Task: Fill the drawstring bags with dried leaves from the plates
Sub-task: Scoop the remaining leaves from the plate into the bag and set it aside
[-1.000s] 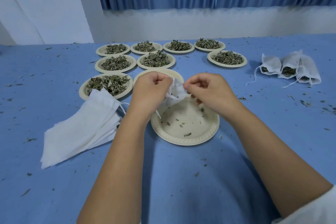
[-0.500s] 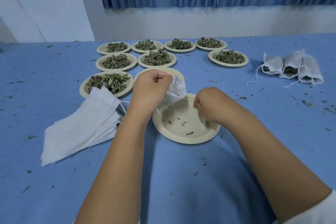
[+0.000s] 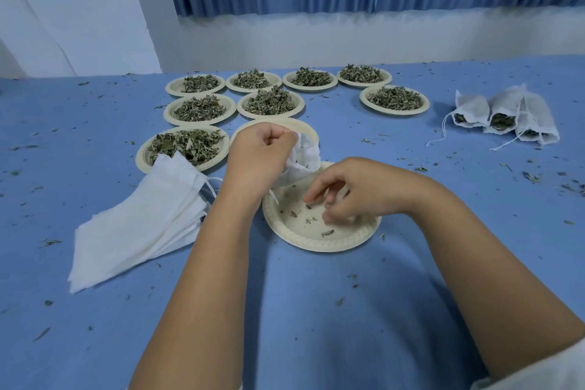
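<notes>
Head view: across the blue table (image 3: 316, 310), heaped plates (image 3: 394, 113) of dried leaves (image 3: 269, 101) stand behind a near plate (image 3: 316, 245) holding only scraps. The left hand (image 3: 258, 153) grips a drawstring bag (image 3: 304, 158) at its far rim. The right hand (image 3: 357, 190), half-curled, fingers the scraps, but I cannot tell whether it pinches any.

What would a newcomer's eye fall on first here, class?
At centre, the left hand grips a white fabric drawstring bag while the right hand reaches into a nearly empty round cream paper plate. Behind them sit eight cream paper plates heaped with dried green leaves; three filled white bags lie far right.
</notes>
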Available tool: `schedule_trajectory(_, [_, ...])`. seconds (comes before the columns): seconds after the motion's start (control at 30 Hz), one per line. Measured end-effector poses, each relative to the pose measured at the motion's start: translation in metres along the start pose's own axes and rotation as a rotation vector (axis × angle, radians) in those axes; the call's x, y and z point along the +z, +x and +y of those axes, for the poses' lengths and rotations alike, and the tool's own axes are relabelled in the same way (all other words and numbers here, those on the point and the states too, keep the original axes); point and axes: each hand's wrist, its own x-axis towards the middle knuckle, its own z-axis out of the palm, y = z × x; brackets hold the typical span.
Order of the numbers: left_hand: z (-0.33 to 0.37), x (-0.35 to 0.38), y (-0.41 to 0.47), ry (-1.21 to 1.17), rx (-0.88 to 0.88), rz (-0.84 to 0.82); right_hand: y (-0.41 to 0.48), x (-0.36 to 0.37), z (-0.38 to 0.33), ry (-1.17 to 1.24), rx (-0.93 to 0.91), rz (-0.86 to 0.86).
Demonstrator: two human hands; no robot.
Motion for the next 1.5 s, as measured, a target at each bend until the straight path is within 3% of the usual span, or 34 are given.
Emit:
schedule_trajectory(0.13, [-0.001,-0.001,0.000,-0.001,-0.001,-0.001,0.003,0.003,0.008,-0.122,0.036,-0.096])
schedule_trajectory(0.43, [-0.001,0.000,0.001,0.002,0.014,0.001,0.014,0.022,-0.003,0.172,-0.069,0.076])
schedule_trajectory(0.57, [0.000,-0.002,0.001,-0.005,0.016,0.004,0.013,0.007,0.007,-0.044,-0.002,0.242])
schedule_trajectory(0.7, [-0.001,-0.002,0.001,-0.004,0.007,0.002,0.015,0.006,0.011,-0.140,0.121,0.205])
schedule_trajectory(0.97, [0.000,-0.003,0.001,-0.008,0.027,0.013,0.019,0.028,-0.006,0.284,-0.012,0.081])
schedule_trajectory(1.17, [0.000,-0.002,0.001,-0.016,0.015,0.013,0.015,0.025,-0.003,0.009,-0.070,0.049])
schedule_trajectory(1.5, [0.001,-0.002,0.000,-0.014,0.008,0.007,0.021,0.041,-0.013,-0.126,-0.216,0.130])
